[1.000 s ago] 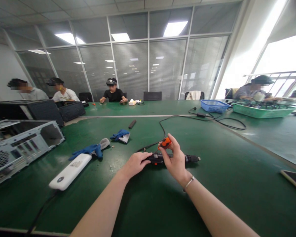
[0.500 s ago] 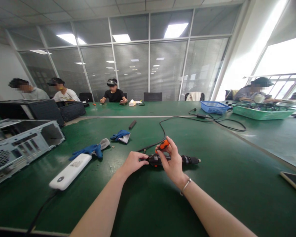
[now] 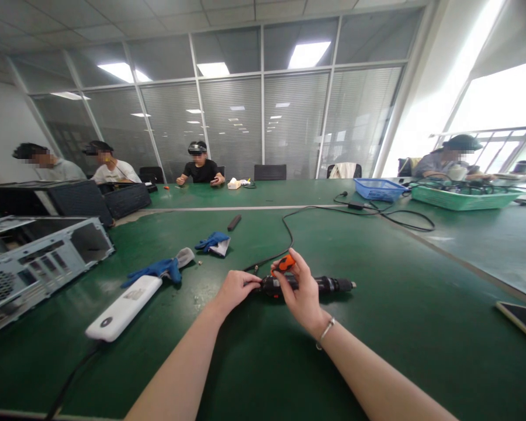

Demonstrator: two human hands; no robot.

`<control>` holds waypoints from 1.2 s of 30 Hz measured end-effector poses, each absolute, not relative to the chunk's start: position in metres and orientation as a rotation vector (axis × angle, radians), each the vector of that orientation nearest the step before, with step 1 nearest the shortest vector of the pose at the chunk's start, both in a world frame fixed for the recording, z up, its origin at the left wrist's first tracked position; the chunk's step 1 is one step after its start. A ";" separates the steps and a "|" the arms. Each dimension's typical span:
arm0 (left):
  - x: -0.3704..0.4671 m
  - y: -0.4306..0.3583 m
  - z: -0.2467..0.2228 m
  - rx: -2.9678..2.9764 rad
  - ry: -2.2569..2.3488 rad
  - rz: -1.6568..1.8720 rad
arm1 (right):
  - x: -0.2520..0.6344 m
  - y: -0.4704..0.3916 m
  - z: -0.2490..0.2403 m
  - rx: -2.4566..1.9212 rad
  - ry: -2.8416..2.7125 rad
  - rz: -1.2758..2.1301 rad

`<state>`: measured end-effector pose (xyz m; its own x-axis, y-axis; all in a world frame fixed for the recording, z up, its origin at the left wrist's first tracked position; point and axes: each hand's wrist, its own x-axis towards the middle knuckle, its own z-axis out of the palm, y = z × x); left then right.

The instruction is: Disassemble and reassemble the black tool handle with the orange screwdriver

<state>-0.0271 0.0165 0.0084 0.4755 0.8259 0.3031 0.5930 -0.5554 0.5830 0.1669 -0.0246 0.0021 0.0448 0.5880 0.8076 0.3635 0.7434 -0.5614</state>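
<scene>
Evidently, the tool is built as a stiff, slim barrel; it is laid flat across the green surface, straight ahead, with its ridged nose pointed right. Its left end is pinched between the thumb and fingers of the left grip, close to where the cord seems to be joined. By the fingertips of the right grip an orange handle is held, close over or behind the barrel (whether the tool is also touched by the palm cannot be told). Judged by its look, the tool is fairly dense, hard-shelled and, being round, easily rolled if nudged; it is best taken around mid-barrel, with the cord left unstrained. The orange handle is judged light and rigid, best grasped around its thick part.
</scene>
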 end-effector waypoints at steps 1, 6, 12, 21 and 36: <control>-0.027 0.016 0.007 2.354 1.191 0.800 | 0.167 -0.024 0.001 -0.799 -1.587 0.178; -0.022 0.014 0.005 2.399 1.151 0.817 | 0.166 -0.024 0.000 -0.802 -1.700 -0.001; -0.019 0.014 0.002 2.452 1.116 0.824 | 0.166 -0.025 0.000 -0.787 -1.720 -0.069; -0.020 0.015 0.000 2.475 1.104 0.833 | 0.165 -0.027 0.006 -0.805 -1.770 -0.058; -0.017 0.011 0.002 2.449 1.118 0.853 | 0.156 -0.033 0.029 -0.834 -1.973 0.054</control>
<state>-0.0172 0.0106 0.0023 0.5166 0.7638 0.3869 0.5749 -0.6443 0.5042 0.1565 -0.0328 0.0286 -0.3082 0.5735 0.7590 0.5314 0.7655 -0.3627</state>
